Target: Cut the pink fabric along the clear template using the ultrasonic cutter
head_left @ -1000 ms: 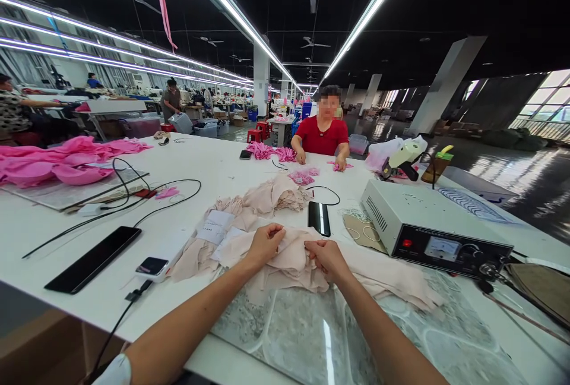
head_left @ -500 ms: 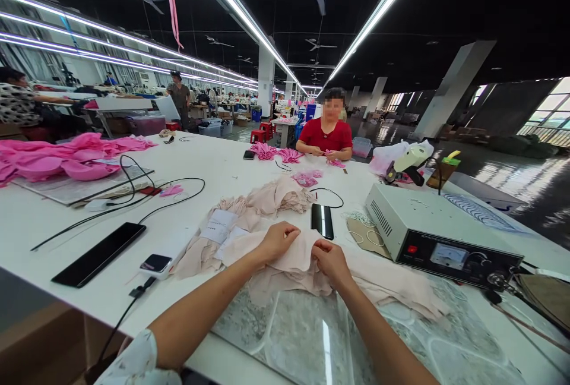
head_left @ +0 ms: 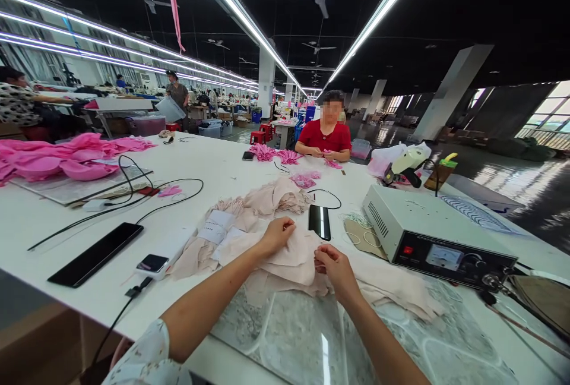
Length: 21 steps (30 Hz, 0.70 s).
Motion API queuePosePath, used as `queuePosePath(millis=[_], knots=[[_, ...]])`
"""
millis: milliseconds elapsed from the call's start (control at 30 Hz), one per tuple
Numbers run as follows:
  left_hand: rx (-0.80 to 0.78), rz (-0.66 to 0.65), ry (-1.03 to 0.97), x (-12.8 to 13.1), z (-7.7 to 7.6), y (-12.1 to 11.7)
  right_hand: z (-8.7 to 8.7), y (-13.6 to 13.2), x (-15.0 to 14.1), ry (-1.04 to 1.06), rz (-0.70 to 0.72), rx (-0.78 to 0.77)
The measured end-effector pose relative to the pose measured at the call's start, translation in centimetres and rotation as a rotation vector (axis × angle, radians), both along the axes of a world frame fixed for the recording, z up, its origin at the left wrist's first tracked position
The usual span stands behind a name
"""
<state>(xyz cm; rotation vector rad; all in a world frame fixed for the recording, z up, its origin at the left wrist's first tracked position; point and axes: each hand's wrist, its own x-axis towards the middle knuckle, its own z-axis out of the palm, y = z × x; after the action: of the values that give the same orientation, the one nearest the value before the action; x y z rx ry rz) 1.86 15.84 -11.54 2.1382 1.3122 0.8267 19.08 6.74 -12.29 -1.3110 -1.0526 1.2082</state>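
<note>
A thin, pale pink fabric piece (head_left: 289, 263) is spread between my hands over more pieces of the same cloth. My left hand (head_left: 276, 236) pinches its far edge, fingertips closed together. At its right edge my right hand (head_left: 335, 263) is closed too, thumb and forefinger on the border. Behind them lies a gathered bundle of pale pink fabric (head_left: 276, 195) with a white paper label (head_left: 217, 226). Another pale pink strip (head_left: 396, 290) stretches to the right across a grey marbled board (head_left: 303, 325).
A metal control box (head_left: 445, 230) with a dial stands at right. Near my left arm are a long black device (head_left: 95, 254) and a small screened device (head_left: 152, 263) with cables. A black phone (head_left: 319, 222) lies ahead. Across the white table, a person in red (head_left: 324, 135) handles pink fabric.
My right hand has shifted slightly lower along the fabric's right edge, and more of that edge shows. My left hand has moved slightly left and up, keeping its pinch.
</note>
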Motion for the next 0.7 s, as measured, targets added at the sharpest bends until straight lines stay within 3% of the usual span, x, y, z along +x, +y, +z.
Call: queuePosePath(millis=[167, 300, 367, 533, 600, 700], knots=[[0.046, -0.016, 0.041, -0.2, 0.4, 0.2, 1.0, -4.6, 1.4, 0.158, -0.052, 0.003], [0.126, -0.064, 0.056, 0.6, 1.1, -1.6, 1.4, -8.4, 3.0, 0.234, -0.107, -0.07], [0.159, -0.145, 0.058, 1.3, 1.3, -3.6, 1.7, -9.9, 3.8, 0.264, -0.13, -0.112], [0.132, -0.496, 0.107, 3.6, 1.6, -9.1, 2.6, -11.7, 5.0, 0.301, -0.119, -0.156], [0.123, -0.575, 0.131, 4.0, 1.4, -10.1, 2.5, -12.0, 5.4, 0.288, -0.113, -0.159], [0.169, -0.588, 0.157, 3.3, 1.1, -10.2, 1.9, -12.7, 6.5, 0.23, -0.131, -0.163]])
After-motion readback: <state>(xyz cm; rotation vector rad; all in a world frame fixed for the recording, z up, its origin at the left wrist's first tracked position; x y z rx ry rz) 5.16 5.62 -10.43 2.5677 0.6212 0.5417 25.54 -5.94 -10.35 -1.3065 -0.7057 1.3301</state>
